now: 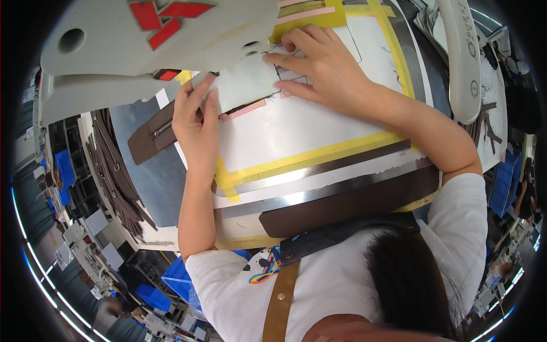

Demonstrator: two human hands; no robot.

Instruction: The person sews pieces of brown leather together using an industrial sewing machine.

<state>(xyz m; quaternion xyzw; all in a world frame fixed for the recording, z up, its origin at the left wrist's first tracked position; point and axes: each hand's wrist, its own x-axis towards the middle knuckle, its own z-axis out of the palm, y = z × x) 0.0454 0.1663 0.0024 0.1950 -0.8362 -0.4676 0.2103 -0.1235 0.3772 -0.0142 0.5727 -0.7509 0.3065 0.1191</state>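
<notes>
Two bare hands work on a pale rectangular panel (pixel 245 85) beneath the overhang of a large cream-coloured machine (pixel 222 34), which hides the panel's far side. The panel lies on a white sheet (pixel 302 125) framed with yellow tape (pixel 319 154), on a metal-topped bench (pixel 154 188). A pink strip (pixel 245 110) and a dark edge run along the panel's near side.

At the panel's left end is the left hand (pixel 196 131), its fingers bent and the thumb close to the forefinger; whether that grip pinches anything cannot be told. The right hand (pixel 333 68) has a wide, loose grip, thumb and forefinger spread at the panel's right end, apparently pressing rather than grasping.

Just left of the left hand lies a brown strap (pixel 151 134) with a zip. More brown straps (pixel 114 171) hang at the bench's left side, and a long brown piece (pixel 347 205) lies along the near edge.

The step in hand looks like positioning the panel and keeping it flat. The next move seems to call for light, even pressure at both ends, so that the edges stay lined up.
</notes>
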